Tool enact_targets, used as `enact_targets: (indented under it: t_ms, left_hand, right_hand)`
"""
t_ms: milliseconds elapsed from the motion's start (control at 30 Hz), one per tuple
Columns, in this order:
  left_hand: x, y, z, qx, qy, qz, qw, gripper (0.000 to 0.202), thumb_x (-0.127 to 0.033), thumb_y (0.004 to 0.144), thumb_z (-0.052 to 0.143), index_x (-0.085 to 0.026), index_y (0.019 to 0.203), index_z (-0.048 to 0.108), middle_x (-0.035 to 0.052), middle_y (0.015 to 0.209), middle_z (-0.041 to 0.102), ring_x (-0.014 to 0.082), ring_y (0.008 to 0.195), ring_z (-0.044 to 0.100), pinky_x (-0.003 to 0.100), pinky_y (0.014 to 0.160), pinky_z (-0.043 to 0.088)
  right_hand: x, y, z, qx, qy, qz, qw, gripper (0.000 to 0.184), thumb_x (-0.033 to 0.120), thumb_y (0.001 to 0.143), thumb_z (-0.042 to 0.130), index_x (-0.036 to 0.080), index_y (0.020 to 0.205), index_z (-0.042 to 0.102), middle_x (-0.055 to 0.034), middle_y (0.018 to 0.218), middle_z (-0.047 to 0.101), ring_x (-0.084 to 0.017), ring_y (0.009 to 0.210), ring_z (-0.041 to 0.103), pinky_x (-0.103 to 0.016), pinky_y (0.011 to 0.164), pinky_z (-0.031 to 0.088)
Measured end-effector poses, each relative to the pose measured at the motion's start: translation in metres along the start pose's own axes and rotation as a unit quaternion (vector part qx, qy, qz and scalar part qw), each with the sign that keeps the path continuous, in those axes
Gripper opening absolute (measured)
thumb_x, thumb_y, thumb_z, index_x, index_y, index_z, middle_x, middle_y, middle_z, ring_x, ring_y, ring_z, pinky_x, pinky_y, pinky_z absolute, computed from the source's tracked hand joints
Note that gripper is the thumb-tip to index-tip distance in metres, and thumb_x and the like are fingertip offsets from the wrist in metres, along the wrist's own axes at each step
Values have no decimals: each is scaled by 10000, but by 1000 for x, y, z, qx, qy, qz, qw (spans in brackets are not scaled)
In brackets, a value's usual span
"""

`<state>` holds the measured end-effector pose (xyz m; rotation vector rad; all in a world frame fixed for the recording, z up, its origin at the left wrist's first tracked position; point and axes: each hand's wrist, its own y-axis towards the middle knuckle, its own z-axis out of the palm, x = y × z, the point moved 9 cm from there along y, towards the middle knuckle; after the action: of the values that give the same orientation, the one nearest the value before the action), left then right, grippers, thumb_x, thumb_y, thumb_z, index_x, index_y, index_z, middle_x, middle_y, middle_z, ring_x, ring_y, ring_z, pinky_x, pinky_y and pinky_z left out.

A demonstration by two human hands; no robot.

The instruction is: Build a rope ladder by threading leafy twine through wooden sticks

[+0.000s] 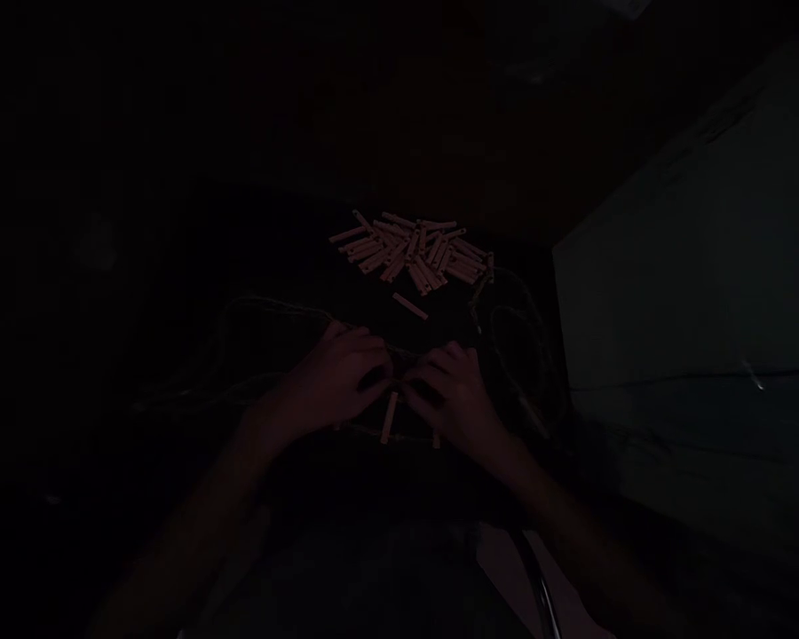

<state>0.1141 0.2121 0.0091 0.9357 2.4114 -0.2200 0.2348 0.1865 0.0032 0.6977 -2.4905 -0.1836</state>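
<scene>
Bare forearms reach in from the bottom of the head view, and a curved metal rod shows just beside the right one. Nearer the body than the pile of pale wooden clothes pegs, the left hand and right hand come together over a twisted cord. A single clothes peg hangs on the cord between them, and a loose peg lies between the hands and the pile. Both grips curve inward close together, but the dimness hides whether either is clamped on the cord or the peg. Beyond the pile's right end, the cord loops close to the pegs, so a sharp pull could drag some loose. A slack cord could let the hanging peg slip, and poor light makes such a slip hard to catch. A large teal panel stands right of the pile.
</scene>
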Motion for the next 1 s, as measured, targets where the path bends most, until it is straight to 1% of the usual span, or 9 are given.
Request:
enact_targets:
  t_ms: [133,267,367,467,600,767,867,1000]
  left_hand:
    - [-1,0,0,6,-8,-4,1000,86,-237,950,610,-201,928,685,11,1006,716,204,1017,624,396,956,322]
    - [-1,0,-1,-5,-16,-1,1000,80,-239,951,617,-207,942,689,9,1022,732,204,1025,630,397,971,324]
    - [0,0,0,-7,-25,0,1000,95,-270,965,620,-217,969,699,4,1020,737,199,1019,633,397,987,320]
    - [0,0,2,3,-27,2,1000,122,-284,980,610,-221,970,714,9,1050,736,202,1040,627,400,992,320]
    - [1,0,3,13,-23,-3,1000,137,-275,986,600,-217,962,722,14,1051,729,202,1032,625,397,961,340]
    - [3,1,3,11,-34,-15,999,140,-272,984,608,-214,960,733,26,1016,736,204,1005,636,383,932,371]
    - [6,1,2,11,-36,-24,999,148,-306,977,630,-221,950,747,20,956,738,197,954,645,368,891,379]
    - [10,0,-1,13,-40,-44,998,167,-336,972,640,-225,941,760,5,911,755,184,901,661,362,892,382]
  right_hand:
    - [1,1,-1,-7,0,3,1000,33,239,917,689,220,896,706,-18,903,703,-210,922,556,-386,794,355]
    - [2,1,0,-4,-4,6,1000,38,244,918,683,225,888,697,-23,904,706,-215,917,563,-387,788,358]
    - [0,0,0,-5,-1,10,1000,28,236,914,677,227,892,692,-22,902,707,-216,921,567,-388,796,360]
    - [0,0,0,-9,9,11,1000,23,218,912,672,222,894,686,-15,904,709,-209,919,569,-385,802,359]
    - [1,1,-2,-10,12,9,1000,30,206,915,663,217,891,676,-15,897,710,-207,906,573,-382,795,358]
    - [0,1,-2,-5,16,12,1000,33,215,927,657,217,899,673,-17,911,711,-201,914,570,-379,803,360]
    - [-1,0,-3,-15,15,8,1000,25,213,918,668,218,893,671,-13,894,706,-198,904,569,-377,798,355]
    - [-2,-1,-3,-14,14,5,1000,20,211,918,670,218,899,670,-14,886,699,-201,905,572,-375,791,353]
